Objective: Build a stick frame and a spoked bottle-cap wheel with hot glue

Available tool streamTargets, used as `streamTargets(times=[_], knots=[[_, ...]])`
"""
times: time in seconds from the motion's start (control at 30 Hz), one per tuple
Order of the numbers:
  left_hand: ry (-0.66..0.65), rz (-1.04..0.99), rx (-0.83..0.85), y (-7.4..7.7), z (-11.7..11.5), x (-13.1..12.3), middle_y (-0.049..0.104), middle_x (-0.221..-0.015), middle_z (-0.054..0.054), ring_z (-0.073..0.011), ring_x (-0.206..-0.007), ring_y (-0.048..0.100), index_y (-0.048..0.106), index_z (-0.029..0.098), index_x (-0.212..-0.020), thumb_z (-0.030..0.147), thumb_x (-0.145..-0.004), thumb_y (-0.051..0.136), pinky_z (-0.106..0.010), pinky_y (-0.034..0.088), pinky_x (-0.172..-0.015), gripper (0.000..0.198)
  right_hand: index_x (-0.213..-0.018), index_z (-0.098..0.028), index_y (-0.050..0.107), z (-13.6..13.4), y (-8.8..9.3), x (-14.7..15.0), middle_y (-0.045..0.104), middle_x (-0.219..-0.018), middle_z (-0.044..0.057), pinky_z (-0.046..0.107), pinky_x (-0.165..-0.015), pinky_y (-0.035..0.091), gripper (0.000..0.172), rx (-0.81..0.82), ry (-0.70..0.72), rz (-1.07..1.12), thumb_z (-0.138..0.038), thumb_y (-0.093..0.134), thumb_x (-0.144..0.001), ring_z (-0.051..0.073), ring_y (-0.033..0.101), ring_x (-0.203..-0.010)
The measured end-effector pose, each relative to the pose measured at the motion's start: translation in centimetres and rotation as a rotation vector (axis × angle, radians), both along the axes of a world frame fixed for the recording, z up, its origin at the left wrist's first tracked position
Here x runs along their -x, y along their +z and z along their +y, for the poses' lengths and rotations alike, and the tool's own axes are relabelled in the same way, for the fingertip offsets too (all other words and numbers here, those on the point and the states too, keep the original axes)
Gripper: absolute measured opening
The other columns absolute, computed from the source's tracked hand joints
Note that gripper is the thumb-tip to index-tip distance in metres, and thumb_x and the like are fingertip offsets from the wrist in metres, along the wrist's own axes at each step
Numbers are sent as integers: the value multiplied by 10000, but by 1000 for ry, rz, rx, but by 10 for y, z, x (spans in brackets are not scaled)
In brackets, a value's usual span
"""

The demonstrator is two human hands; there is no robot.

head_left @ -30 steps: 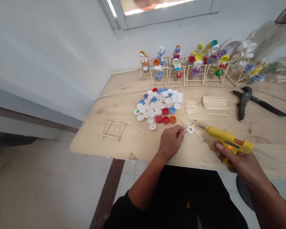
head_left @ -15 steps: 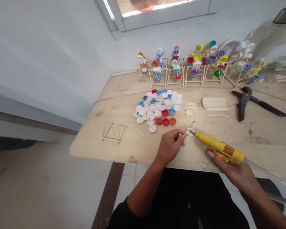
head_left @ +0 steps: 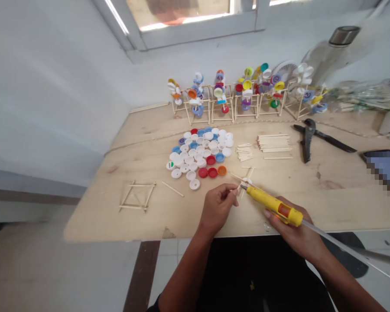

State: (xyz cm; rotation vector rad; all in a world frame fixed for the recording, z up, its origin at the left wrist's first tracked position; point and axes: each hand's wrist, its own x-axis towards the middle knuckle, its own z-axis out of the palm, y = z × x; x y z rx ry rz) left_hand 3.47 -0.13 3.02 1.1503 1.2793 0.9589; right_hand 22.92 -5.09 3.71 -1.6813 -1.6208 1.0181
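My left hand point(head_left: 217, 207) pinches one stick of a small cross of wooden sticks with a white cap at its centre point(head_left: 245, 181), lying on the plywood table point(head_left: 338, 199). My right hand point(head_left: 295, 234) grips a yellow glue gun point(head_left: 273, 205). The gun's nozzle touches the sticks just beside the white cap, right by my left fingertips. A clear glue rod sticks out of the gun's rear toward the lower right.
A pile of bottle caps point(head_left: 199, 151) lies behind my hands, with short sticks point(head_left: 243, 151) and long sticks point(head_left: 274, 143) to its right. Black pliers point(head_left: 307, 136), a stick frame point(head_left: 137, 196), a loose stick point(head_left: 172, 188) and a row of cap-and-stick models point(head_left: 243, 95) are also there.
My right hand brought the glue gun leftward until its nozzle met the stick cross. My left hand kept hold of the cross. The view shifted to the right.
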Motion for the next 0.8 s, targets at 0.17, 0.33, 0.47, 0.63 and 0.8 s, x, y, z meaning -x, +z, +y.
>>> streamTargets(times=[0.17,0.33,0.47,0.63,0.8], knots=[[-10,15,-6,0,0,0,598,-533,22,-105,-516,538,685,134,-879,309,-780,602,-215,418,-538,217,-710,-203,500,1,3,3,467,-587,-33,234,-461,350,269,-21,20,-1,-434,545,-840,100,426,-519],[-10,23,-1,1,0,0,597,-530,21,-106,-514,531,686,134,-887,311,-774,608,-221,424,-540,224,-673,-213,462,3,4,3,454,-578,-44,227,-466,353,283,-50,17,-39,-429,557,-829,95,423,-514],[19,13,6,2,-1,-1,601,-526,18,-110,-513,539,689,138,-876,311,-771,615,-223,428,-539,216,-660,-217,468,2,5,1,470,-569,-44,225,-453,355,294,-58,13,-59,-446,556,-823,94,434,-496],[33,-27,18,1,-2,-4,607,-528,8,-108,-510,548,693,133,-867,312,-771,617,-221,433,-541,217,-703,-220,520,-2,1,-4,533,-602,-26,240,-507,413,262,-58,0,-113,-447,558,-826,115,500,-542],[22,-75,15,-4,-1,-6,599,-527,11,-97,-497,532,694,127,-864,282,-771,610,-211,413,-529,199,-783,-220,558,-4,-7,-8,592,-668,-1,256,-532,453,251,-87,14,-116,-467,568,-826,149,571,-611]])
